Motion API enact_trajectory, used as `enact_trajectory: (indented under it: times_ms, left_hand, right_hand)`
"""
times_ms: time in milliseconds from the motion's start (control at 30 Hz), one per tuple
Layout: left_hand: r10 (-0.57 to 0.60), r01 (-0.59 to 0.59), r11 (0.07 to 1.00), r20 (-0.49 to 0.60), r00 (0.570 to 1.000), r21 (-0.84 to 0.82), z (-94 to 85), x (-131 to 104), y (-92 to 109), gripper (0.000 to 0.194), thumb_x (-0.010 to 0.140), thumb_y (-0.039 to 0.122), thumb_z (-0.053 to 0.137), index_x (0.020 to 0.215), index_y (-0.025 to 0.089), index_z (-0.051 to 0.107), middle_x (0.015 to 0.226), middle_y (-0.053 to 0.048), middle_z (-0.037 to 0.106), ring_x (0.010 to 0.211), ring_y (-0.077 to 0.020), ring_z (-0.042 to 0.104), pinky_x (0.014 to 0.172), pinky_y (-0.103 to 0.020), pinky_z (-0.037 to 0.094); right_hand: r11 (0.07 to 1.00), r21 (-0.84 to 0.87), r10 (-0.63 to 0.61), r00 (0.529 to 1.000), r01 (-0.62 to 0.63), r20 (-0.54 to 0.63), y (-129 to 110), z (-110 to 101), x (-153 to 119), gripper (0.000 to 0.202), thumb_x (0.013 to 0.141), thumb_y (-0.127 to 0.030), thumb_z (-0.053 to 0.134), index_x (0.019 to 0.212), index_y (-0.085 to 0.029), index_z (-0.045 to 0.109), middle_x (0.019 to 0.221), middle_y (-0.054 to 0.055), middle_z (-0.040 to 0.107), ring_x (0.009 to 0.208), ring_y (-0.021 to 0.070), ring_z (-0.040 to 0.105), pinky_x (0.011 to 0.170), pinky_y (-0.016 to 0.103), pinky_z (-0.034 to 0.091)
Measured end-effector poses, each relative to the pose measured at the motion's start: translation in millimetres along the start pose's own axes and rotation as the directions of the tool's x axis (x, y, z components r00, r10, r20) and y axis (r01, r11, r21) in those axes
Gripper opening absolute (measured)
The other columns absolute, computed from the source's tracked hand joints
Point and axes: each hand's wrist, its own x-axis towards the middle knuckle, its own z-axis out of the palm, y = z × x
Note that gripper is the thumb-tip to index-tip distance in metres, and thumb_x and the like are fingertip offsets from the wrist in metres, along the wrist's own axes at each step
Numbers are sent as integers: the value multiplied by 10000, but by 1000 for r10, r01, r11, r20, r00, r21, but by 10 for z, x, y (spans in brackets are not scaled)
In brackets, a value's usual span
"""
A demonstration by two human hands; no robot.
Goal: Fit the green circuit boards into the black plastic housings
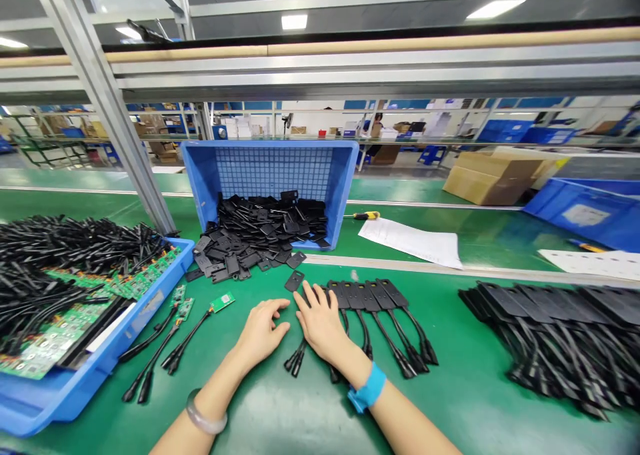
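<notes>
My right hand (319, 320) lies flat, fingers spread, over the left end of a row of black plastic cases with cables (370, 295); it hides part of that end. Cable plugs (296, 360) stick out below its palm. Nearby, my left hand (263, 332) hovers or rests on the green table with its thumb apart from loosely bent fingers, and nothing shows in it. Just beyond the fingertips sits a loose black cover (295, 280). To the left, a few green circuit boards with black cables (221, 302) lie on the table.
A blue crate (350, 195) on its side spills black covers (235, 248). At left stands a blue tray (150, 308) of cabled boards. More cabled black cases (545, 308) lie at right. Behind are paper (413, 242), a yellow screwdriver (367, 216) and a cardboard box (493, 178). A metal post (107, 95) rises at left.
</notes>
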Motion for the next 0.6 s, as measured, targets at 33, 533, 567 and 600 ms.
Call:
enact_trajectory:
  times_ms: [33,533,567,600]
  left_hand:
    - [31,-26,996,-58,998,84,-56,10,-34,414,738,142,548,1148,159,601,1027,-88,626,884,-212,563,818,-330,457]
    - [-200,220,975,-297,934,33,-399,0,-37,263,872,262,434,965,163,660,692,-45,654,695,-195,639,680,-286,464]
    - [-192,190,981,-246,950,-35,-335,24,-23,284,877,282,425,976,159,661,706,-42,670,661,-176,641,639,-264,476]
    - [-166,131,962,-134,977,-239,-282,46,-18,328,884,306,413,1031,127,644,769,-67,689,697,-186,652,635,-272,493]
  right_hand:
    - [1000,0,-3,1000,3,23,26,11,-7,413,920,-212,406,1325,-192,487,1461,143,353,1297,364,312,1025,602,198]
    - [0,937,-161,924,-350,345,-385,-130,-178,574,801,-423,612,1318,-219,470,1267,152,554,1114,239,571,959,432,437]
    - [-159,888,-197,895,-432,401,-435,-131,-190,639,775,-462,644,1333,-223,446,1247,149,569,1106,236,579,961,428,435]
    - [-271,832,-227,872,-484,433,-471,-128,-202,659,757,-489,662,1323,-223,454,1206,141,597,1097,234,585,965,427,431]
